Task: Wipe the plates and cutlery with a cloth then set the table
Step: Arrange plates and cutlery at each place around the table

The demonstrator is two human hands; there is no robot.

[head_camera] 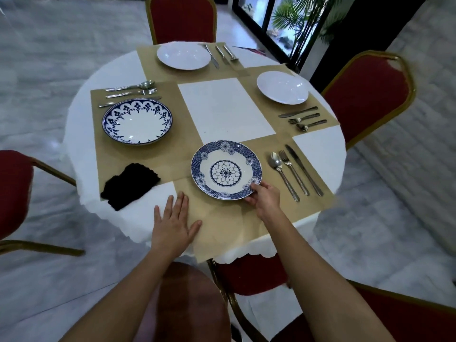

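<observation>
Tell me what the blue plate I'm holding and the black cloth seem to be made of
Blue plate: probably glazed ceramic; smooth white surface with printed blue motifs and a faint sheen.
Black cloth: a soft textile, perhaps knitted or terry; matte, folded, with a wavy edge.

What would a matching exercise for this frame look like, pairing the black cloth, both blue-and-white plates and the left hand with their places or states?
Things:
1. crumpled black cloth
2. blue-and-white plate with a flower medallion
3. deep white plate with a blue scalloped rim
4. left hand

States:
A. fingers straight, flat on the near tan placemat
B. near rim gripped by the right hand
C. silver cutlery set lies just beyond its far rim
D. untouched, straddling a placemat edge and the white tablecloth

Pairs: 1-D, 2-B, 3-C, 4-A
</observation>
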